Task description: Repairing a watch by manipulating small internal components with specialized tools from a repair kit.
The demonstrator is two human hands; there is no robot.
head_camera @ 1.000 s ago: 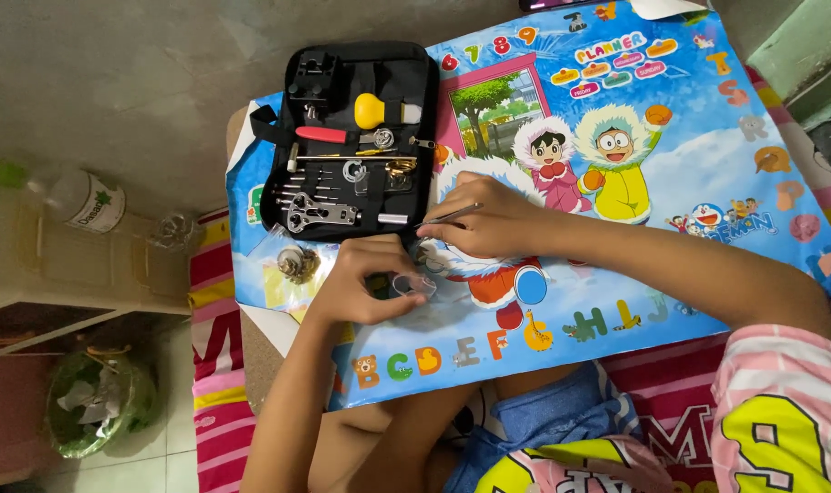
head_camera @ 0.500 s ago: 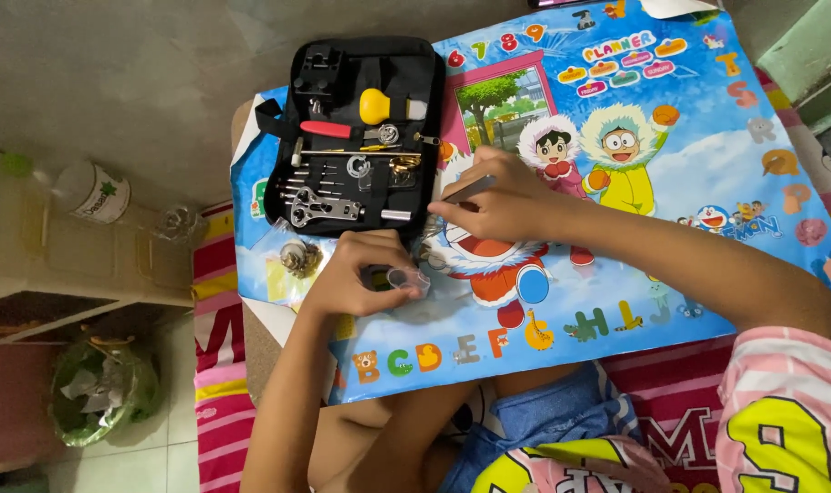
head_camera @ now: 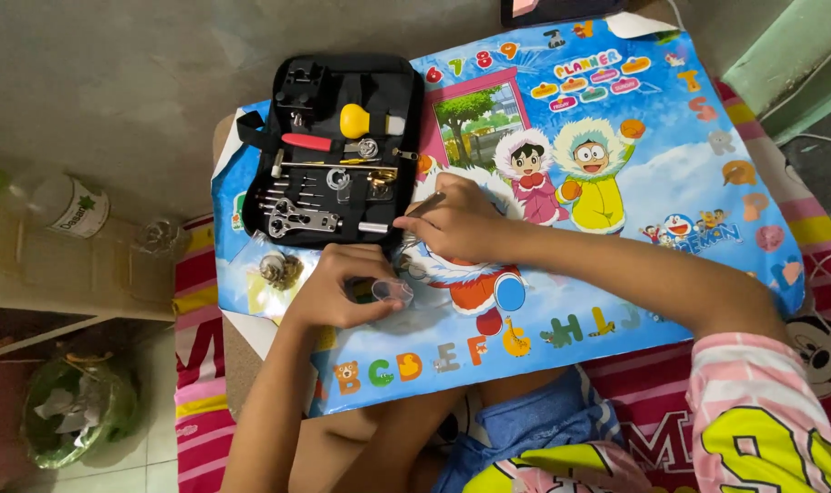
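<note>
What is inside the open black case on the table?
The black case holds small metal tools, a red-handled tool and a yellow knob. The right hand covers its lower right corner.

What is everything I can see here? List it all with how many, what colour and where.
tool case: one, black, open, top left of the mat, holding metal tools
cartoon mat: one, blue, spread over the table
clear round piece: one, see-through, at the left fingertips
thin tool: one, metal, in the right hand
small metal parts: a cluster, silvery, left of the left hand
plastic bottle: one, clear, far left
left hand: one, on the mat
right hand: one, beside the case
</note>
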